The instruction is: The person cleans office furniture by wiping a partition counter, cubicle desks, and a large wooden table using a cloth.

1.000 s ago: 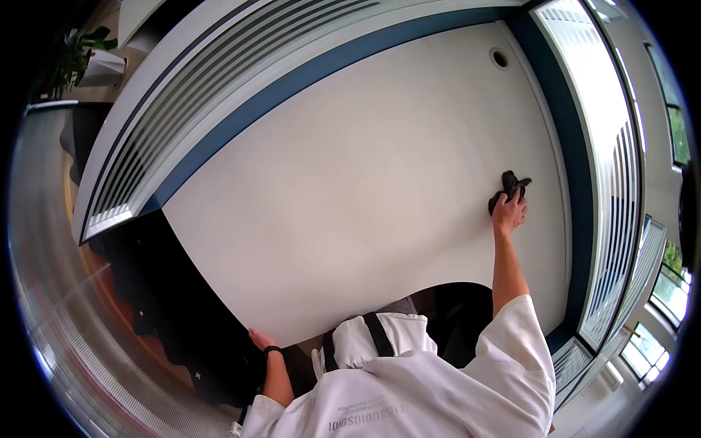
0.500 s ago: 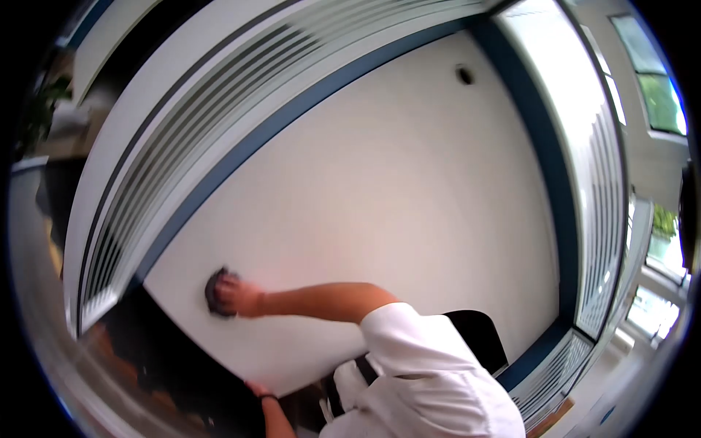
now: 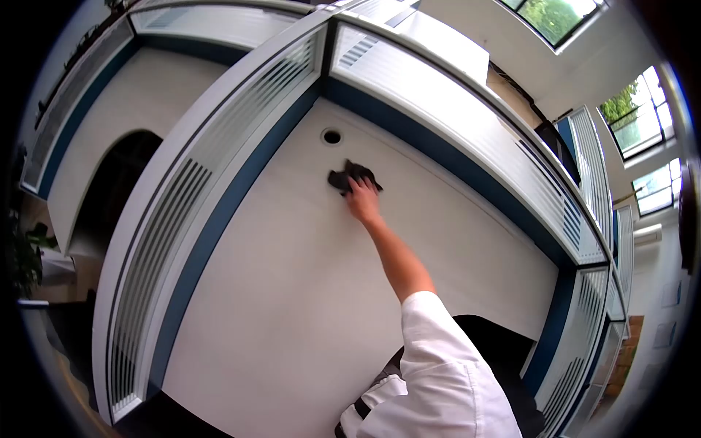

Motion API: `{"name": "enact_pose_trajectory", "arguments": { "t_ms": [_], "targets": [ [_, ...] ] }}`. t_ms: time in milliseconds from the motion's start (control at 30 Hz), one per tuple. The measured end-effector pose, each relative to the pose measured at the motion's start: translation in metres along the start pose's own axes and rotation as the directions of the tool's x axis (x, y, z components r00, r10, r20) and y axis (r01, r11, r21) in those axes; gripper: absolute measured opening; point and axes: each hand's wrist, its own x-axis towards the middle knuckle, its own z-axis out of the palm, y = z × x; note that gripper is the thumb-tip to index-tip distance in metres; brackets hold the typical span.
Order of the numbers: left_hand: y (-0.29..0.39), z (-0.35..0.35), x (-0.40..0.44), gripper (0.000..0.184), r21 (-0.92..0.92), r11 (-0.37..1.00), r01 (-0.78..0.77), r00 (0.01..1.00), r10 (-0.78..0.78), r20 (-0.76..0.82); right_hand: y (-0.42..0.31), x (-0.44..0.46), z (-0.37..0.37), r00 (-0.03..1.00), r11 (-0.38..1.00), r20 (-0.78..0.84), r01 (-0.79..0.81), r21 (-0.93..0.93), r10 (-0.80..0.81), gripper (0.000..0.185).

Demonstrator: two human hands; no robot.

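Observation:
My right hand (image 3: 363, 198) presses a dark cloth (image 3: 339, 180) against the white desktop (image 3: 285, 285), with the fingers over its near side. Bunched and uneven, the cloth lies near the far corner of the desk. Just beyond it is a round cable hole (image 3: 331, 136) with a dark middle. The right arm, in a white sleeve, stretches forward across the surface. My left hand is out of view.
Partitions with striped glass and a blue lower band (image 3: 212, 226) enclose the desk on the left, far and right sides. A black rounded shape (image 3: 500, 343) sits by the near right edge. Another white desk (image 3: 157, 84) stands beyond the left partition. Windows (image 3: 551, 18) are at upper right.
My right hand has moved with the cloth from the desk's near left to its far corner by the hole. My left hand, earlier at the near edge, has gone out of view. The view has shifted.

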Motion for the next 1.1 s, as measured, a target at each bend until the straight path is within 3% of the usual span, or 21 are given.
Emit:
{"name": "enact_pose_trajectory", "arguments": {
  "t_ms": [167,367,500,700,967,1000,1067,1100],
  "targets": [
    [0.006,0.02,0.007,0.063,0.035,0.996,-0.084,0.996,0.083,0.042,0.003,-0.113,-0.029,0.998,0.996,0.032,0.054,-0.068,-0.052,0.054],
    [0.0,0.019,0.015,0.063,0.032,0.986,-0.166,0.984,0.163,0.076,-0.071,-0.258,-0.019,0.964,0.972,0.134,0.221,0.077,-0.229,0.063],
    [-0.014,0.005,0.02,0.064,0.011,0.979,-0.204,0.976,0.202,0.082,-0.119,-0.341,-0.029,0.847,0.892,0.279,0.432,0.134,-0.452,0.069],
    [-0.062,-0.052,0.037,0.064,-0.069,0.972,-0.225,0.973,0.228,0.025,-0.146,-0.434,-0.066,0.545,0.703,0.464,0.645,0.3,-0.698,0.063],
    [-0.138,-0.135,0.064,0.065,-0.175,0.937,-0.303,0.953,0.296,-0.068,-0.131,-0.476,-0.079,0.359,0.537,0.447,0.753,0.381,-0.82,0.059],
    [-0.141,-0.139,0.067,0.065,-0.126,0.937,-0.326,0.945,0.318,-0.082,-0.13,-0.474,-0.076,0.36,0.521,0.415,0.758,0.393,-0.836,0.058],
    [-0.136,-0.143,0.065,0.061,0.171,0.915,-0.366,0.9,0.394,-0.187,-0.132,-0.465,-0.074,0.356,0.498,0.378,0.767,0.405,-0.855,0.053],
    [-0.134,-0.144,0.062,0.059,0.445,0.83,-0.336,0.84,0.477,-0.257,-0.134,-0.457,-0.07,0.362,0.503,0.374,0.758,0.415,-0.854,0.053]
  ]
}}
